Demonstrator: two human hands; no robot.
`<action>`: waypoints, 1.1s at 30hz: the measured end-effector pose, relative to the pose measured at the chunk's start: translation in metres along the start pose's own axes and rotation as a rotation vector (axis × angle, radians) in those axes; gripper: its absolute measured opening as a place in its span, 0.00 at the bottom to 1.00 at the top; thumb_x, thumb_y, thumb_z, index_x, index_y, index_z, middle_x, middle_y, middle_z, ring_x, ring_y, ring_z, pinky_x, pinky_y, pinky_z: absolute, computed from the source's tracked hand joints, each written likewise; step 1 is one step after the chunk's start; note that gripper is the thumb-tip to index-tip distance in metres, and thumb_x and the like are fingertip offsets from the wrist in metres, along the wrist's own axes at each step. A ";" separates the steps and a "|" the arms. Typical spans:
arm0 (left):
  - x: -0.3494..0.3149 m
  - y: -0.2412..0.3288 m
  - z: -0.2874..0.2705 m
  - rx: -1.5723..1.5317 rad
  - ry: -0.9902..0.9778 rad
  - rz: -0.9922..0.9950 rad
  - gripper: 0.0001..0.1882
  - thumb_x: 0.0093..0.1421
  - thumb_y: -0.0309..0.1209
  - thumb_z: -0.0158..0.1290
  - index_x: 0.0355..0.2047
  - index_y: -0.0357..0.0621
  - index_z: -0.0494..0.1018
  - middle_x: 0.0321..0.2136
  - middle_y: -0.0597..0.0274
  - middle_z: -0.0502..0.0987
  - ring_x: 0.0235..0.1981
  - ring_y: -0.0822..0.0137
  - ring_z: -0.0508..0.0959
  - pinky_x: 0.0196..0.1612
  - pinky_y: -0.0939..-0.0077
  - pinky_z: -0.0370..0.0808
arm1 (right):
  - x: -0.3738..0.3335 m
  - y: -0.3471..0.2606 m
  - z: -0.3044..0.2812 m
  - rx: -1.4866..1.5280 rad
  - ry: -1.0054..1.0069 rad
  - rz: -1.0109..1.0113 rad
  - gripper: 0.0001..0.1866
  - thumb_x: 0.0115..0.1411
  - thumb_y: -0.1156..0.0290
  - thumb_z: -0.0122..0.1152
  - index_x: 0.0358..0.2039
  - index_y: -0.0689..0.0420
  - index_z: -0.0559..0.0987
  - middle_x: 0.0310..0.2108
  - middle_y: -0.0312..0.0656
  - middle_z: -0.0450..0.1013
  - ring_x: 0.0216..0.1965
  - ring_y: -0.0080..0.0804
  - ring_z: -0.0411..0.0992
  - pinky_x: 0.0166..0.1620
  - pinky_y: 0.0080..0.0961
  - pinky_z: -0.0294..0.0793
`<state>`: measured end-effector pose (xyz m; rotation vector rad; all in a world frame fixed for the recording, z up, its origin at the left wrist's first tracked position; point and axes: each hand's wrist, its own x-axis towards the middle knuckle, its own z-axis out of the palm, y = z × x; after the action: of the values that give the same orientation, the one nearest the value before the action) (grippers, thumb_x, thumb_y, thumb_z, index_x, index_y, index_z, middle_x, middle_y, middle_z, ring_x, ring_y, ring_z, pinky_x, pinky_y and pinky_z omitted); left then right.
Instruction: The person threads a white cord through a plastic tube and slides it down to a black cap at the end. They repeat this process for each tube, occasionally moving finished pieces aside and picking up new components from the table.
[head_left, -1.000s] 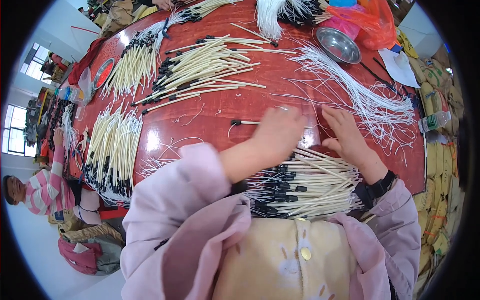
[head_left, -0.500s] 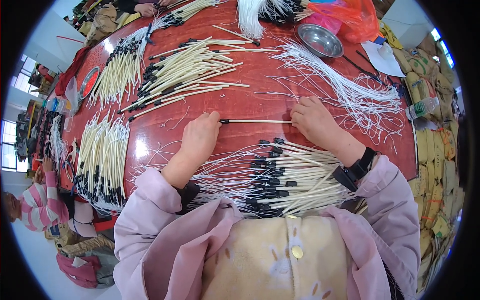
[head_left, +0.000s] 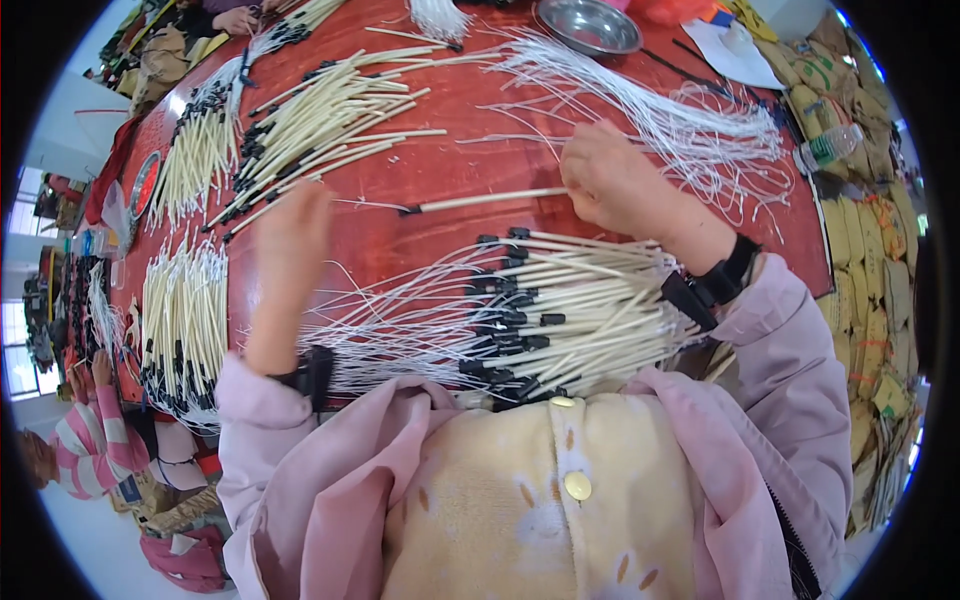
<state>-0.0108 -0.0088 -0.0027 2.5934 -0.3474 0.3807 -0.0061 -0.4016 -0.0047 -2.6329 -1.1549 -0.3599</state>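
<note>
My right hand (head_left: 612, 182) is closed on one end of a thin cream stick (head_left: 490, 201) held level above the red table (head_left: 390, 245). A black cap (head_left: 410, 210) covers the stick's left end. Out of that cap runs a thin white string (head_left: 368, 204) toward my left hand (head_left: 292, 235), which is blurred but appears pinched on the string. Nearer to me lies a pile of similar black-capped sticks (head_left: 590, 320), with their white strings (head_left: 400, 325) trailing left. Farther off, a heap of capped sticks without visible strings (head_left: 330, 115) lies behind my left hand.
Loose white strings (head_left: 640, 110) spread at the far right near a metal bowl (head_left: 588, 25). Stacked bundles of strung sticks (head_left: 185, 310) lie at the left. A plastic bottle (head_left: 832, 146) rests at the right edge beside piled sacks (head_left: 860, 290). Other people sit at the left and far side.
My left hand has moved left, away from the stick's capped end, and a length of white string now shows between them. The stick tilts slightly, its right end higher. The view has shifted.
</note>
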 end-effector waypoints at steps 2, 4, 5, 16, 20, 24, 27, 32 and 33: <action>-0.003 -0.039 -0.032 0.087 0.060 -0.178 0.10 0.68 0.33 0.52 0.39 0.38 0.77 0.37 0.52 0.81 0.36 0.54 0.81 0.37 0.65 0.76 | -0.005 -0.003 -0.029 0.080 0.027 -0.005 0.07 0.45 0.79 0.64 0.23 0.57 0.73 0.28 0.39 0.70 0.38 0.39 0.69 0.45 0.35 0.67; -0.028 -0.086 -0.077 -0.020 0.233 -0.214 0.12 0.69 0.36 0.53 0.41 0.39 0.77 0.36 0.59 0.81 0.38 0.65 0.79 0.39 0.67 0.75 | -0.011 -0.013 -0.052 0.107 0.028 0.001 0.08 0.44 0.80 0.63 0.23 0.57 0.73 0.29 0.39 0.70 0.38 0.39 0.68 0.44 0.35 0.66; -0.044 -0.102 -0.102 -0.026 0.254 -0.291 0.12 0.69 0.37 0.53 0.42 0.40 0.78 0.36 0.64 0.80 0.38 0.70 0.78 0.39 0.71 0.76 | -0.016 -0.019 -0.063 0.127 0.029 0.001 0.09 0.43 0.82 0.62 0.23 0.57 0.72 0.29 0.39 0.70 0.37 0.39 0.68 0.44 0.35 0.66; -0.156 -0.128 -0.150 -0.069 -0.200 -0.548 0.15 0.65 0.32 0.60 0.48 0.37 0.76 0.41 0.66 0.77 0.42 0.74 0.74 0.45 0.78 0.71 | -0.091 -0.053 -0.117 0.317 -0.211 0.123 0.20 0.49 0.55 0.75 0.30 0.56 0.76 0.35 0.38 0.74 0.42 0.41 0.69 0.48 0.39 0.65; -0.101 -0.090 -0.110 -0.097 -0.016 -0.375 0.18 0.63 0.30 0.61 0.51 0.36 0.75 0.48 0.59 0.78 0.47 0.68 0.77 0.46 0.72 0.75 | -0.108 -0.033 -0.077 0.286 -0.018 0.125 0.26 0.55 0.50 0.71 0.44 0.58 0.80 0.45 0.43 0.75 0.49 0.46 0.71 0.55 0.41 0.66; -0.010 -0.004 -0.044 -0.234 -0.314 -0.139 0.15 0.58 0.27 0.62 0.45 0.37 0.78 0.42 0.55 0.80 0.44 0.60 0.79 0.46 0.66 0.76 | -0.083 -0.013 -0.032 0.178 -0.020 0.219 0.25 0.60 0.54 0.65 0.49 0.59 0.79 0.52 0.43 0.75 0.55 0.44 0.68 0.58 0.41 0.66; 0.037 0.080 0.028 -0.193 -0.330 0.391 0.15 0.57 0.29 0.62 0.44 0.37 0.78 0.40 0.48 0.79 0.44 0.49 0.80 0.46 0.61 0.77 | -0.072 -0.016 -0.031 0.138 -0.019 0.215 0.25 0.60 0.54 0.63 0.51 0.60 0.79 0.55 0.42 0.74 0.56 0.43 0.67 0.60 0.40 0.65; 0.074 0.154 0.116 -0.217 -0.400 0.619 0.18 0.57 0.29 0.61 0.47 0.39 0.76 0.47 0.49 0.75 0.45 0.45 0.78 0.45 0.58 0.77 | -0.079 0.002 -0.032 0.118 -0.119 0.270 0.24 0.62 0.53 0.61 0.50 0.60 0.81 0.59 0.42 0.72 0.58 0.42 0.66 0.62 0.41 0.63; 0.078 0.157 0.125 -0.225 -0.438 0.616 0.18 0.56 0.28 0.61 0.47 0.39 0.75 0.48 0.49 0.74 0.45 0.44 0.78 0.45 0.59 0.76 | -0.082 0.007 -0.032 0.114 -0.147 0.300 0.24 0.63 0.53 0.61 0.49 0.60 0.81 0.60 0.42 0.72 0.58 0.42 0.66 0.63 0.41 0.62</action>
<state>0.0382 -0.2184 -0.0141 2.2788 -1.2730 -0.0381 -0.0588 -0.4719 -0.0016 -2.7112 -0.7738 -0.0422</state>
